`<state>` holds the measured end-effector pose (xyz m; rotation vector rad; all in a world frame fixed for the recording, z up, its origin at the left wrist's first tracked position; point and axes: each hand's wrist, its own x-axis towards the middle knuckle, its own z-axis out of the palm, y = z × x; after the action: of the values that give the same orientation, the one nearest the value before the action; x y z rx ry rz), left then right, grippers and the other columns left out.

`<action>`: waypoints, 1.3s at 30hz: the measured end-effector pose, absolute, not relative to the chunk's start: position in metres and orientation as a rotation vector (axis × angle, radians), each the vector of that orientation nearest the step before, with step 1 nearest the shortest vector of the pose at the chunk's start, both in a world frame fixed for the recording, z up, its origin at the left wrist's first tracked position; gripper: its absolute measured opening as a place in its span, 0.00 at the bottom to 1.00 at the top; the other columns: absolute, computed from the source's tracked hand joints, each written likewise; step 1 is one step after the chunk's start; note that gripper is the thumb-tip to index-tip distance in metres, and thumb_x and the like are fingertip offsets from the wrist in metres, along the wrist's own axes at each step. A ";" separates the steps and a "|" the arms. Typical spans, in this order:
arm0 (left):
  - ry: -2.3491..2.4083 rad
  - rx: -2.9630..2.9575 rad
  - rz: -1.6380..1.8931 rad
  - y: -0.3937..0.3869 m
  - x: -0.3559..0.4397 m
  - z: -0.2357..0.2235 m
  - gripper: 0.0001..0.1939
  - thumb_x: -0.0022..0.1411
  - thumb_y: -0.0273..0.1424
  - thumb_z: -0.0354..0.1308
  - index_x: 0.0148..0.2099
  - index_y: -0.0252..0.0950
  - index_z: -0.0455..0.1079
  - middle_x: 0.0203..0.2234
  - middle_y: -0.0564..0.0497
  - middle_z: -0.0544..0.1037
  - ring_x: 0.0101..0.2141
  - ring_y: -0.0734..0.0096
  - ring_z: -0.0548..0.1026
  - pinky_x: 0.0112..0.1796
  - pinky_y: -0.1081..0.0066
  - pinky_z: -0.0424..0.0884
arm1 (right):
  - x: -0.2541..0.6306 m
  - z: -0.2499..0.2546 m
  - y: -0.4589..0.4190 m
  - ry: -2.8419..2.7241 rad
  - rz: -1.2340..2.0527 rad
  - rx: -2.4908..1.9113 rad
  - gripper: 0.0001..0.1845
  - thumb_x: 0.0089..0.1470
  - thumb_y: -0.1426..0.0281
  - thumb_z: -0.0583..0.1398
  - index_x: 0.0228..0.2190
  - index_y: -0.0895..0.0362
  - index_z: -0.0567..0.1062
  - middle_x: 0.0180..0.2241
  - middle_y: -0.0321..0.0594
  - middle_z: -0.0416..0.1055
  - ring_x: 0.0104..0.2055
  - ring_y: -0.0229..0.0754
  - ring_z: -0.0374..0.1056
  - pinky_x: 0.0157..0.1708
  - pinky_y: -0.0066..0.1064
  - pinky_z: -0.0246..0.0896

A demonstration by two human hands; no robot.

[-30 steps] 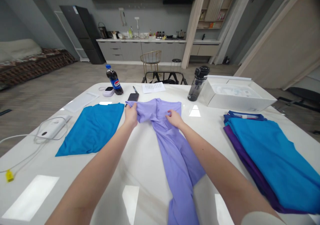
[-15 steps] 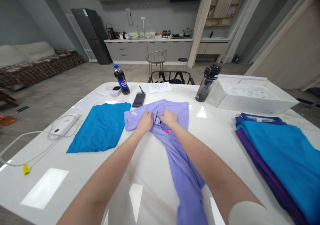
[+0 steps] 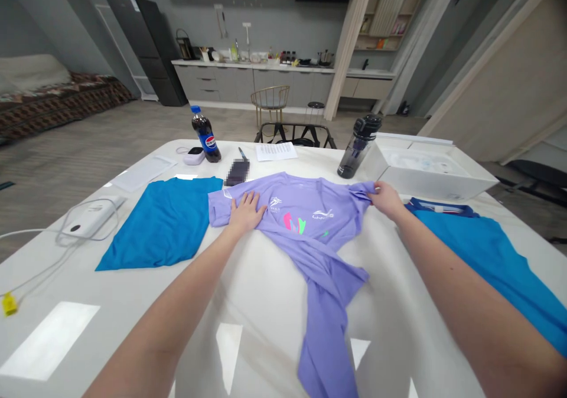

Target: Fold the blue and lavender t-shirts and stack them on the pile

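Left hand (image 3: 247, 214) lies flat, fingers spread on lilac shirt (image 3: 301, 192); right hand (image 3: 388, 200) pinches its sleeve (image 3: 363, 190), fingers closed, near white box (image 3: 432, 182)

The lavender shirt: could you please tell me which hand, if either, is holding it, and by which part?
The right hand pinches the lavender shirt by one sleeve; the left hand lies flat on it, near the other sleeve.

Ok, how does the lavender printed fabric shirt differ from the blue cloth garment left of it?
The lavender shirt has prints; the blue garment shows none. The shirt lies twisted; the garment lies flatter. The left hand and right hand touch the shirt, not the garment. Both fabrics lie on the white table.
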<state>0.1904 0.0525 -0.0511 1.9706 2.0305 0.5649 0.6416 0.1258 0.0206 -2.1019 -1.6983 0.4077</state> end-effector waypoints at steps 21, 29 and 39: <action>1.899 2.138 0.389 0.065 0.258 -0.052 0.37 0.69 0.56 0.42 0.73 0.46 0.55 0.73 0.45 0.51 0.72 0.50 0.46 0.67 0.42 0.36 | 0.548 -0.041 0.047 -2.257 0.269 -2.084 0.37 0.66 0.43 0.45 0.71 0.41 0.53 0.74 0.39 0.44 0.73 0.72 0.36 0.64 0.74 0.30; 1.907 2.315 0.557 0.038 0.278 -0.022 0.26 0.73 0.35 0.42 0.68 0.38 0.63 0.69 0.41 0.62 0.69 0.58 0.56 0.69 0.48 0.36 | 0.548 -0.027 0.030 -2.209 0.177 -1.891 0.30 0.69 0.53 0.48 0.64 0.53 0.67 0.68 0.49 0.58 0.70 0.57 0.51 0.67 0.61 0.39; 1.254 2.491 0.536 -0.069 0.358 0.005 0.22 0.67 0.29 0.50 0.62 0.39 0.68 0.59 0.46 0.75 0.60 0.62 0.69 0.68 0.52 0.49 | 0.585 -0.013 -0.082 -2.211 0.244 -1.914 0.20 0.61 0.52 0.61 0.45 0.54 0.79 0.50 0.47 0.73 0.54 0.55 0.66 0.48 0.43 0.59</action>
<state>0.3582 -0.0690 0.0052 2.4908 1.2542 0.5361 0.5850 -0.0815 -0.0130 -1.9136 -2.2111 0.2436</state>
